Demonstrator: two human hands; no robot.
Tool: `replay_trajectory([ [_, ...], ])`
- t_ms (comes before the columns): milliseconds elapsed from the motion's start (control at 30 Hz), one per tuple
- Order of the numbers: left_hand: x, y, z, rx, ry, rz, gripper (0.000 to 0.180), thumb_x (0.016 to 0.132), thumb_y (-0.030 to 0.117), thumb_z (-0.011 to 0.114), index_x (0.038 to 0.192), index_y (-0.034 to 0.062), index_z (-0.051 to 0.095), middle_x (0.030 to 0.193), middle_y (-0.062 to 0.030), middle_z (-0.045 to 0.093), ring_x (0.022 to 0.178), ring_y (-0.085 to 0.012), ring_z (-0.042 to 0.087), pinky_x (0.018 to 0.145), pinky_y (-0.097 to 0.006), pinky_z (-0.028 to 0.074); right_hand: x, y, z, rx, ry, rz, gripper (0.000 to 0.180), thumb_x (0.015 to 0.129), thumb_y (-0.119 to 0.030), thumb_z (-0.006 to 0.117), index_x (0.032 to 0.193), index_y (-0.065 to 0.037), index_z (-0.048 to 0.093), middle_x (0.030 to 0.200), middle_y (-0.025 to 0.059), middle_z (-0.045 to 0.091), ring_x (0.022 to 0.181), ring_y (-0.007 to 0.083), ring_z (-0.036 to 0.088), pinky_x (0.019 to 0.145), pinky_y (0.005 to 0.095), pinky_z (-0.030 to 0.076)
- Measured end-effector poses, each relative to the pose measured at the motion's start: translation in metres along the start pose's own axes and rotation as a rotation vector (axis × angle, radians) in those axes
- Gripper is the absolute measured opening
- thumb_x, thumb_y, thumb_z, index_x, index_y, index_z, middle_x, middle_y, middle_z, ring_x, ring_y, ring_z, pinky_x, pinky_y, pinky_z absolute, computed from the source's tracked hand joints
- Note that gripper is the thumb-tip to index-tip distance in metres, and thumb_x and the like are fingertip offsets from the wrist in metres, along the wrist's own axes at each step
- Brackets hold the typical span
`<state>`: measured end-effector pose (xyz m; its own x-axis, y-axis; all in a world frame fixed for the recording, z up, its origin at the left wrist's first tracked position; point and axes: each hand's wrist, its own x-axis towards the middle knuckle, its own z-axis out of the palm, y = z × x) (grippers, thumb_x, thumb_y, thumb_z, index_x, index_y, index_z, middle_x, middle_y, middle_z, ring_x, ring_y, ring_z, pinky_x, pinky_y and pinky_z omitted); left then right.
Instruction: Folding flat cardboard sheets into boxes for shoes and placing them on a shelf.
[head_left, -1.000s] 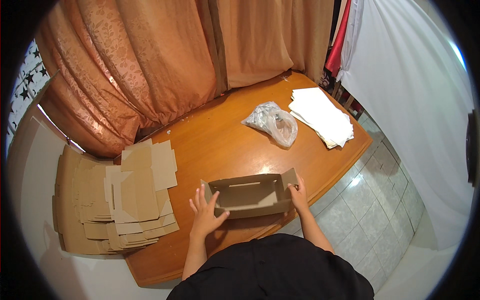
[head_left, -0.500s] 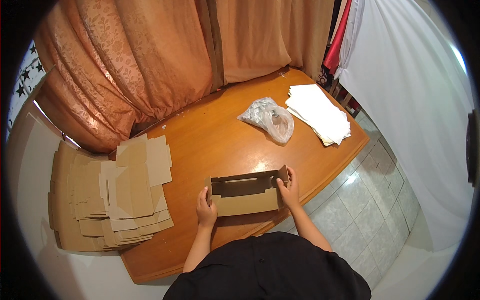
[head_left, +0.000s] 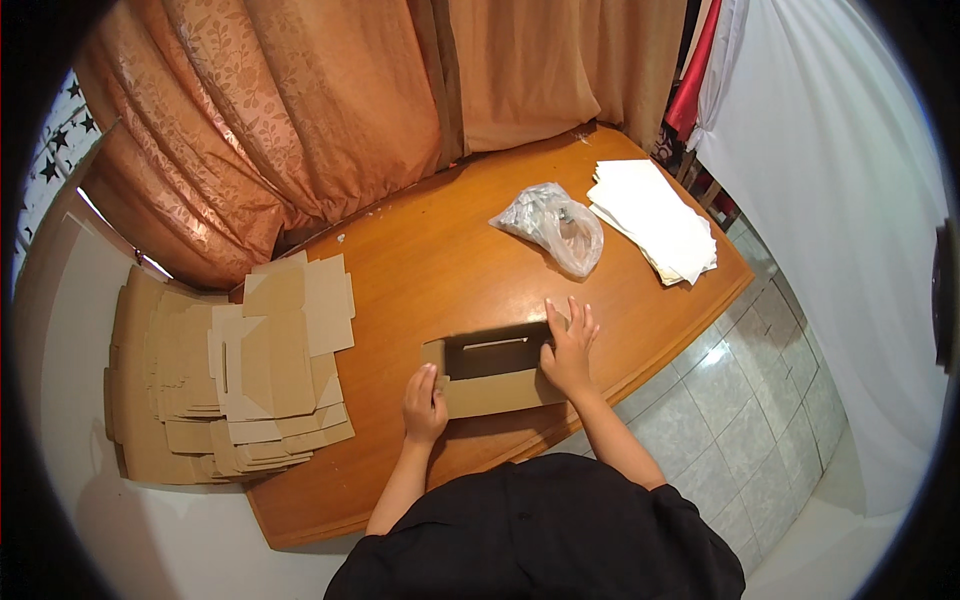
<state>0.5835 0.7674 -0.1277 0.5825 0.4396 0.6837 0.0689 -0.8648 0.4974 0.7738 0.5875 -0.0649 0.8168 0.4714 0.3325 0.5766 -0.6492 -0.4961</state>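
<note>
A brown cardboard box (head_left: 505, 396) stands on the wooden table in front of me, its top side uncovered and its dark inside showing. My left hand (head_left: 425, 405) grips the box's left end, fingers bent against the corner. At the other end lies my right hand (head_left: 571, 352), its fingers stretched out and spread over the right end flap. The palm and thumb rest near the box's rim there. Part of that right end is hidden under the hand.
Flattened cardboard boxes (head_left: 265, 365) are stacked at the table's left. Beyond the box lie a clear plastic bag (head_left: 556, 228) with small items and a pile of white sheets (head_left: 655, 220). Orange curtains (head_left: 330, 110) hang along the far edge; tiled floor (head_left: 705, 420) lies right.
My right hand has gone from gripping the box's right end to lying spread over its flap, which is folded inward. My left hand stays at the left end. The view has shifted slightly.
</note>
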Motion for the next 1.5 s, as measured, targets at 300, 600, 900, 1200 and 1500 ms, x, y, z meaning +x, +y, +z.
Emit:
replay_trajectory([
  [300, 0.018, 0.019, -0.009, 0.348, -0.628, -0.106, 0.045, 0.086, 0.035, 0.051, 0.125, 0.0125, 0.053, 0.138, -0.0087, 0.042, 0.131, -0.0277, 0.032, 0.104, -0.062, 0.016, -0.001, 0.028, 0.012, 0.671, -0.101, -0.031, 0.060, 0.084, -0.014, 0.050, 0.139, -0.003, 0.029, 0.143, 0.0256, 0.023, 0.134, 0.0360, 0.022, 0.109, 0.0399, 0.019],
  [600, 0.022, 0.028, -0.004, 0.115, -0.547, -0.280, 0.038, 0.083, 0.033, 0.057, 0.116, 0.0155, 0.058, 0.135, -0.0138, 0.040, 0.132, -0.0305, 0.029, 0.104, -0.065, 0.007, -0.011, 0.051, 0.015, 0.629, -0.170, -0.020, 0.049, 0.088, -0.022, 0.050, 0.132, -0.005, 0.042, 0.141, 0.0239, 0.026, 0.132, 0.0363, 0.026, 0.108, 0.0412, 0.022],
  [900, 0.056, 0.021, 0.024, -0.023, -0.376, -0.276, 0.061, 0.081, 0.029, 0.059, 0.137, 0.0165, 0.038, 0.138, -0.0144, 0.035, 0.126, -0.0311, 0.032, 0.103, -0.060, 0.013, -0.020, 0.060, 0.017, 0.678, -0.162, -0.045, 0.059, 0.083, -0.027, 0.059, 0.132, -0.001, 0.038, 0.135, 0.0235, 0.033, 0.127, 0.0356, 0.034, 0.106, 0.0405, 0.027],
  [1200, 0.050, 0.040, 0.026, 0.248, -0.452, -0.177, 0.056, 0.079, 0.025, 0.060, 0.132, 0.0156, 0.044, 0.138, -0.0147, 0.035, 0.128, -0.0308, 0.029, 0.102, -0.060, 0.012, -0.019, 0.052, 0.019, 0.387, -0.129, 0.049, 0.079, 0.069, -0.022, 0.072, 0.134, -0.001, 0.030, 0.130, 0.0234, 0.036, 0.123, 0.0371, 0.037, 0.104, 0.0413, 0.031],
  [1500, 0.046, 0.005, 0.008, -0.138, -0.122, -0.287, 0.039, 0.087, 0.024, 0.053, 0.124, 0.0101, 0.052, 0.135, -0.0159, 0.041, 0.128, -0.0325, 0.032, 0.106, -0.044, 0.020, -0.023, 0.065, 0.028, 0.608, -0.214, -0.004, 0.058, 0.077, -0.022, 0.065, 0.125, 0.000, 0.040, 0.129, 0.0226, 0.037, 0.124, 0.0352, 0.035, 0.105, 0.0399, 0.028],
])
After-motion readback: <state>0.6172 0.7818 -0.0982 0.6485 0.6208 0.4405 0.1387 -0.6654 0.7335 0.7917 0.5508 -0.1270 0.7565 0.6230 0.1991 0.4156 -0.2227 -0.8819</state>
